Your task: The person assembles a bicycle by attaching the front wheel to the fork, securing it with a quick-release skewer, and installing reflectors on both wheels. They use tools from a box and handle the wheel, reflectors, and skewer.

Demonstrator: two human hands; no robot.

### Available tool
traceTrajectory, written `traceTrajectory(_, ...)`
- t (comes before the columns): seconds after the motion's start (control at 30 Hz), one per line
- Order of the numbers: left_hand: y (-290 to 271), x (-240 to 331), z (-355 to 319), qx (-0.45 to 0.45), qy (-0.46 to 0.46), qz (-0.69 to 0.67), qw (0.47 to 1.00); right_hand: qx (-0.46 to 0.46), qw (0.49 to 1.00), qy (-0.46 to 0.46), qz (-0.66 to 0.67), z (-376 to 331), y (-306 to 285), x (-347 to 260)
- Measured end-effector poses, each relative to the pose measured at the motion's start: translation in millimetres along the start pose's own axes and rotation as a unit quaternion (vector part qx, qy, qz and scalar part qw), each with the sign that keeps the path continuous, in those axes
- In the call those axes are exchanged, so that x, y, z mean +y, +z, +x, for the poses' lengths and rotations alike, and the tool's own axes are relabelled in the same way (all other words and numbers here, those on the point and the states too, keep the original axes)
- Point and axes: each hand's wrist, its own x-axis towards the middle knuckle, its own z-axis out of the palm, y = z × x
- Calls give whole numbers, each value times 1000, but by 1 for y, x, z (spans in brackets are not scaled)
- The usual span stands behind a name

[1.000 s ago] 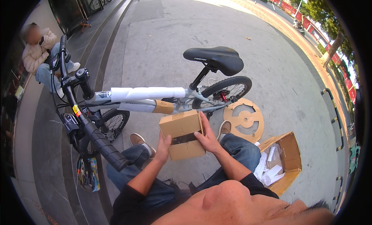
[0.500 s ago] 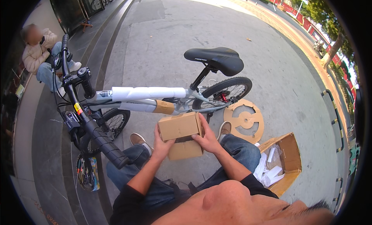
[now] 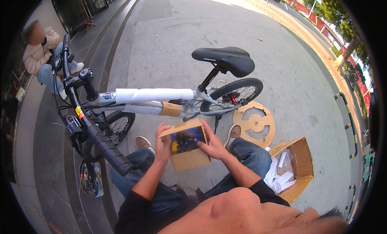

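Small cardboard box (image 3: 186,150) sits between my hands: left hand (image 3: 162,143) clamps its left edge, right hand (image 3: 212,144) fingers spread on its right side, opening facing me.

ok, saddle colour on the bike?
Black. The saddle sits above the pale grey frame, clearest in the head view.

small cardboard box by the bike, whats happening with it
A seated person holds a small brown cardboard box over their knees, left hand on its left side and right hand on its right. Its top flap is up, showing something blue and dark inside. In front stands a grey bicycle with white foam wrap on its frame. A larger open cardboard carton lies at the right.
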Motion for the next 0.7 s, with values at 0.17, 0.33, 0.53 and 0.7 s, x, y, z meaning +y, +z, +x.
traceTrajectory(0.17, -2, 4, 1, 24, -188, -263, 946, -15, 1000, -1, 7, -4, 4, -5)
traceTrajectory(0.33, -1, -7, 1, 94, -266, -250, 926, -3, 999, -7, -37, -4, 4, -8)
traceTrajectory(0.53, -8, 6, 0, -72, -169, -60, 981, -22, 999, 40, -25, 1, -7, -12)
traceTrajectory(0.7, -1, 27, -3, -116, -153, -15, 981, -53, 997, 17, -55, 6, -31, -23)
